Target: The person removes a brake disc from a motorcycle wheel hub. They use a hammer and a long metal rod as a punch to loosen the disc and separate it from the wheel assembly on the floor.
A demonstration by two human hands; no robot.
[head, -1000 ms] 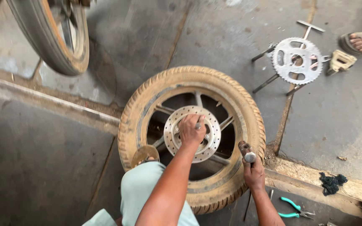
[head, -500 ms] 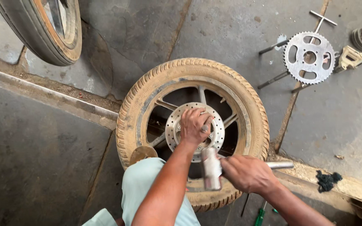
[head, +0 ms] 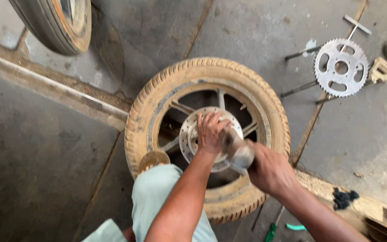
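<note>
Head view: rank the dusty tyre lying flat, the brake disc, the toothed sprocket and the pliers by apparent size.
1. Dusty tyre.
2-3. Brake disc and toothed sprocket look alike; the disc is partly covered.
4. Pliers, largely cut off.

Open concrete floor point(head: 45, 170) lies to the left of the dusty tyre point(head: 157, 96); on the right, a sprocket point(head: 341, 67) with rods and a raised curb point(head: 337, 186) crowd the way, and a second wheel point(head: 59, 22) blocks the upper left

Two tyred wheels: one flat on floor point(head: 207, 134), one at upper left point(head: 54, 22); one brake disc point(head: 189, 134); one sprocket point(head: 341, 67); two hands, left point(head: 210, 132), right point(head: 269, 170); one blurred hammer point(head: 238, 150).
</note>
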